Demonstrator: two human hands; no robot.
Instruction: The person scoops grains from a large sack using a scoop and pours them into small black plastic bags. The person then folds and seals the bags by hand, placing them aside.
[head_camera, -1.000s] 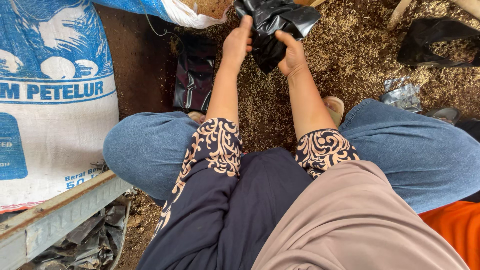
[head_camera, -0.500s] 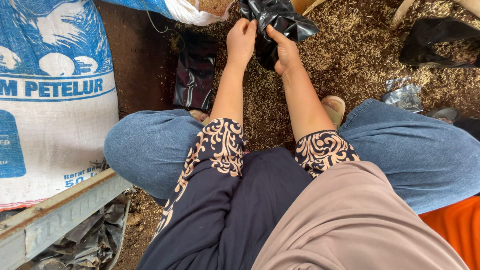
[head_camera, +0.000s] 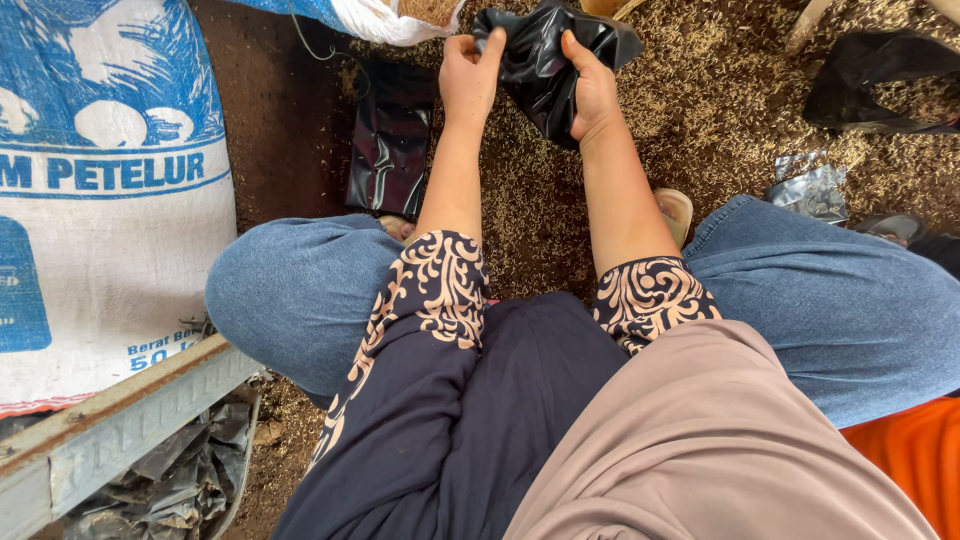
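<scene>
Left hand (head_camera: 470, 80) and right hand (head_camera: 592, 92) pinch a crinkled, glossy black plastic bag (head_camera: 540, 62)

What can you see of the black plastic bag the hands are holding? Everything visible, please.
The black plastic bag is thin, glossy film, crumpled and creased, with light glinting off its folds. It is held up above ground strewn with husks, near the top of the view. The left hand pinches its left edge and the right hand grips its right side, thumb pressed on the film. It hangs between them with the lower end tapering down. Whether it holds anything cannot be told.
</scene>
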